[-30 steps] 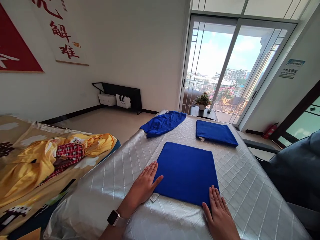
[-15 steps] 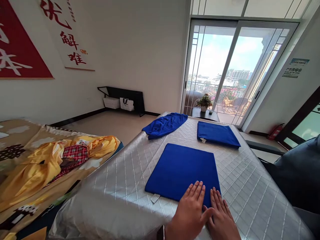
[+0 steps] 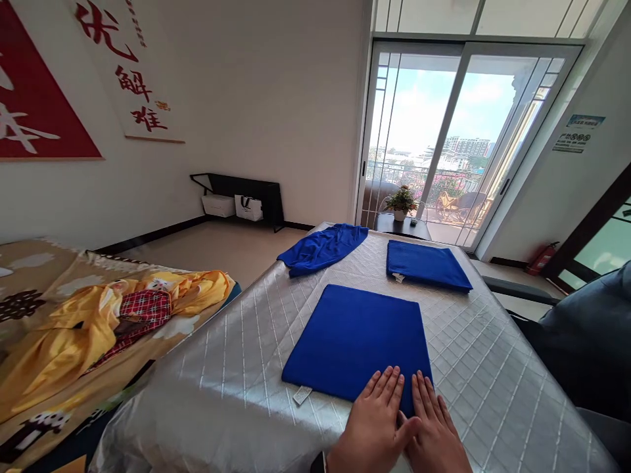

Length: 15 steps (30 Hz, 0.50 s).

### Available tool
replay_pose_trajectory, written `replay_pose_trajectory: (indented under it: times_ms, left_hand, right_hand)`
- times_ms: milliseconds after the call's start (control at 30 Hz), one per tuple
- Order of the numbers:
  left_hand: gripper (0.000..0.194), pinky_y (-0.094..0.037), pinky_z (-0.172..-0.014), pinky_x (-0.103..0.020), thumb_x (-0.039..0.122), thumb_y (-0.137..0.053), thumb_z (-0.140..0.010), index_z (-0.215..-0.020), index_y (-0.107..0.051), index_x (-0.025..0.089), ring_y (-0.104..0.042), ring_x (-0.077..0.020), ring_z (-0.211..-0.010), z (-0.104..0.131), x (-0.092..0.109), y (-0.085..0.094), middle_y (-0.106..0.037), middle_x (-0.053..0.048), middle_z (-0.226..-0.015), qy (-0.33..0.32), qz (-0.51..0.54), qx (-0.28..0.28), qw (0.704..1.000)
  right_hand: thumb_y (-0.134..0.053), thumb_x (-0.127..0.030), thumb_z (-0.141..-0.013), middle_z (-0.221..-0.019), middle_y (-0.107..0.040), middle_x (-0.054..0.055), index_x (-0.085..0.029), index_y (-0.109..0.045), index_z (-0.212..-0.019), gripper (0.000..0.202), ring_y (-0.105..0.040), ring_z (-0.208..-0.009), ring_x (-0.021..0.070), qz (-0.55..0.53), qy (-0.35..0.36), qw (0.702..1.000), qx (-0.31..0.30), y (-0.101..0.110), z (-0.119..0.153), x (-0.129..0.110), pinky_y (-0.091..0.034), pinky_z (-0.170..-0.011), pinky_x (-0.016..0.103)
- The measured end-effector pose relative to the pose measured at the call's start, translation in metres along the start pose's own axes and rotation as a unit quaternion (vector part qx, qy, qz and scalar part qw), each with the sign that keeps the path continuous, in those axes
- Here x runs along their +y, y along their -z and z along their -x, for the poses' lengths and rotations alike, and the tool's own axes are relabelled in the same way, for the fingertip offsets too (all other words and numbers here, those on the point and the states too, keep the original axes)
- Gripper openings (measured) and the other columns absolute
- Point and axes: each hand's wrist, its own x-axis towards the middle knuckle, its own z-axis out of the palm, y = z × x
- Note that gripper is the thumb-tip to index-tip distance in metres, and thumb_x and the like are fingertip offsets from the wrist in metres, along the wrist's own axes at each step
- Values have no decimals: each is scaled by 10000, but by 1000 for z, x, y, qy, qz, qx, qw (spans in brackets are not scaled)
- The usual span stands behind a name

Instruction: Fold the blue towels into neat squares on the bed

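Note:
A blue cloth (image 3: pixel 352 338), folded into a flat square with a small white label at its near left corner, lies on the silver quilted mattress (image 3: pixel 246 387). My left hand (image 3: pixel 377 410) rests flat on its near right part, fingers stretched out. Beside it, my right hand (image 3: pixel 434 414) lies flat over the same corner, fingers straight, the thumbs close together. Neither hand grips anything. Farther back on the right is a second folded blue cloth (image 3: pixel 428 264), and a crumpled blue cloth (image 3: pixel 323 248) sits at the far left edge.
On the left, a patterned bed (image 3: pixel 29 263) carries a rumpled yellow and red checked garment (image 3: pixel 145 309). A black shelf (image 3: pixel 246 197) stands by the wall. Past the mattress are a small table with a potted plant (image 3: pixel 401 202) and sliding glass doors. A dark chair (image 3: pixel 586 328) is at right.
Both hands stay flat on the near right corner of the folded cloth, with hardly any movement. The view has shifted slightly.

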Motion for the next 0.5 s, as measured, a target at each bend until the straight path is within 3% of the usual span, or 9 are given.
replay_pose_trajectory:
  times_ms: [133, 367, 500]
  left_hand:
    - [660, -348, -1211, -440, 597, -276, -1034, -1590, -210, 247, -366, -239, -1481, 19, -41, 18, -330, -47, -1619, 12, -73, 8, 997]
    - [687, -353, -1195, -507, 617, -329, -1022, -1585, -232, 236, -358, -275, -1484, 86, -140, 77, -322, -88, -1625, 152, -157, 15, 976]
    - [691, -360, -1192, -506, 612, -375, -1011, -1588, -248, 253, -383, -281, -1470, 110, -158, 88, -340, -81, -1619, 184, -176, 48, 966]
  right_hand:
    - [-252, -565, -980, -1646, -126, 69, -76, -238, -1582, 776, -151, -1525, 238, -27, -18, 999, 5, 4, 0, -2, -175, -1254, 459]
    - [-255, -601, -976, -1651, -129, 49, -94, -226, -1589, 796, -153, -1528, 231, -47, -22, 998, 23, -1, 1, 0, -173, -1255, 466]
    - [-271, -609, -971, -1648, -146, 46, -107, -251, -1586, 794, -163, -1527, 235, -56, -16, 998, 22, -4, -1, 3, -163, -1254, 476]
